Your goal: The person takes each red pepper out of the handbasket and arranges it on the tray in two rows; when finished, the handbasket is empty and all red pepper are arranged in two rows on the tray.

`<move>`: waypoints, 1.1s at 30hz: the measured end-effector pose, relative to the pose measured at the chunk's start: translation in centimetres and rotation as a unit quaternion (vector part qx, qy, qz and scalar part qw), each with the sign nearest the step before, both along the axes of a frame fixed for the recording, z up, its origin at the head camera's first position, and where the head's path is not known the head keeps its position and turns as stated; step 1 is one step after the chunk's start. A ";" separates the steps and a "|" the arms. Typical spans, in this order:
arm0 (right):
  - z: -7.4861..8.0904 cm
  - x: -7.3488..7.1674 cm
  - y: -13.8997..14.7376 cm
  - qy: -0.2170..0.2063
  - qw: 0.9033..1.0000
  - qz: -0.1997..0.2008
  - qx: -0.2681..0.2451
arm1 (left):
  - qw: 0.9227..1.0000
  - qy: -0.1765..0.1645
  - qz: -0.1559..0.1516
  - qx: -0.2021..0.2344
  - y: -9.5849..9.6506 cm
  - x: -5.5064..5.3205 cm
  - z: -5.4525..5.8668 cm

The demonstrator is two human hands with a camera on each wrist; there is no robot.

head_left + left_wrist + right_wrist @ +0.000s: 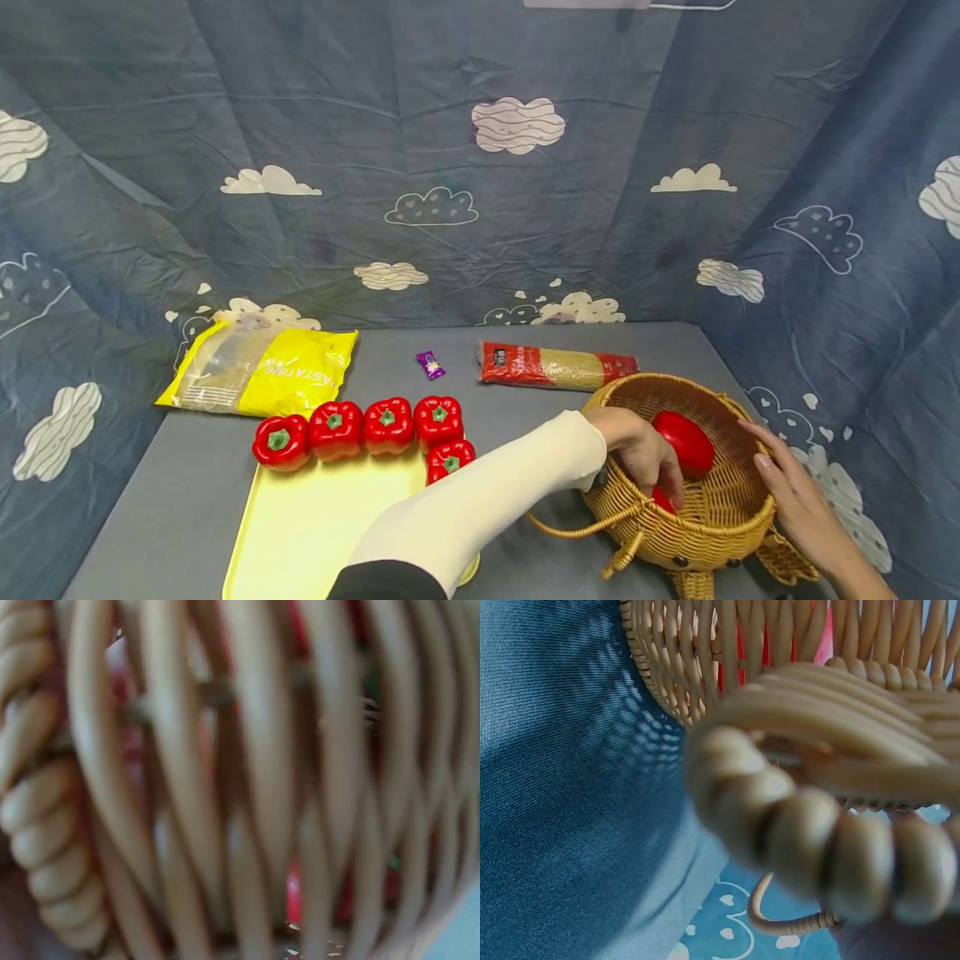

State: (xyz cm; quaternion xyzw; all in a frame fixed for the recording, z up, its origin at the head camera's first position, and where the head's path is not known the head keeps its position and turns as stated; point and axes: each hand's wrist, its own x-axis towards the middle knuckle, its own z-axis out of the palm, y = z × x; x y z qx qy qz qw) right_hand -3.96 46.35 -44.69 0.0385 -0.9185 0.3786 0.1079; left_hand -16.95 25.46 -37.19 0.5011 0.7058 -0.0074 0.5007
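Observation:
My left hand (651,457) reaches over the rim into a wicker basket (690,537) shaped like an animal. Its bent fingers grip a red bell pepper (663,500), mostly hidden by the hand and rim. Another red pepper (684,444) lies deeper inside. My right hand (806,508) rests on the basket's right rim, fingers extended. Basket weave (262,772) fills the left wrist view, red showing through its gaps. In the right wrist view, a thick woven loop (810,832) stands before the basket wall (675,652). Several red bell peppers (388,427) line the yellow tray's edge.
The yellow tray (322,525) lies at the left front. Behind it are a yellow bag (292,371) and a small purple wrapped candy (431,365). A red noodle pack (558,367) lies behind the basket. A cloud-print cloth (435,158) hangs around the table.

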 end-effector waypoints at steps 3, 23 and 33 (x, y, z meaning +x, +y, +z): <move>-0.1 0.0 0.0 0.002 1.000 0.000 0.000 | 1.000 0.002 0.001 0.007 -0.2 0.1 0.0; -0.1 -0.3 0.1 0.009 1.000 0.005 0.006 | 0.981 0.007 0.090 0.172 -1.5 -0.3 -0.4; 0.0 -0.1 0.1 -0.018 1.000 -0.001 0.007 | 0.963 0.012 0.120 0.242 -1.7 -0.6 -0.5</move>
